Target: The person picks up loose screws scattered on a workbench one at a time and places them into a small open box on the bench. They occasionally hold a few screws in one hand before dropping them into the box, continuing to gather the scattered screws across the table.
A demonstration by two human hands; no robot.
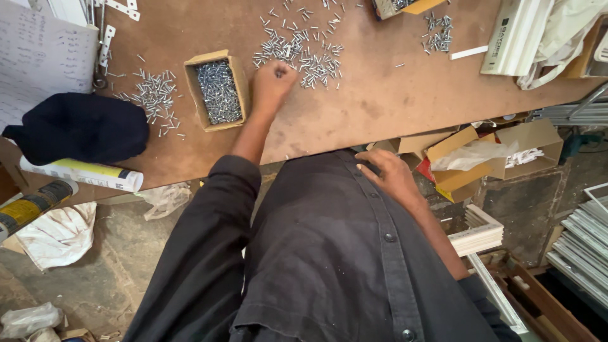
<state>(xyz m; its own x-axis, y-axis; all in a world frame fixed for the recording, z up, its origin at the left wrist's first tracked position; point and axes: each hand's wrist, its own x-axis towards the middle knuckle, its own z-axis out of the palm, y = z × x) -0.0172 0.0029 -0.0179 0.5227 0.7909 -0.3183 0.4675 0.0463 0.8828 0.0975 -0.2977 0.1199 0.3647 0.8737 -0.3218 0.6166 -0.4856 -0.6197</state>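
My left hand (272,83) reaches over the brown table (380,101) and is closed in a fist at the near edge of a loose pile of small silver screws (304,54). A few screws show in its grip. Just left of that hand stands a small open cardboard box of screws (217,90). A second scatter of screws (154,95) lies left of the box. My right hand (387,176) rests flat on my dark shirt at the table's front edge, fingers apart and holding nothing.
A dark cloth (82,126) and a sealant tube (82,172) lie at the table's left. Another small screw pile (438,35) and white packages (516,35) sit at the back right. Open cardboard boxes (494,155), white frames (586,240) and rags (57,234) crowd the floor.
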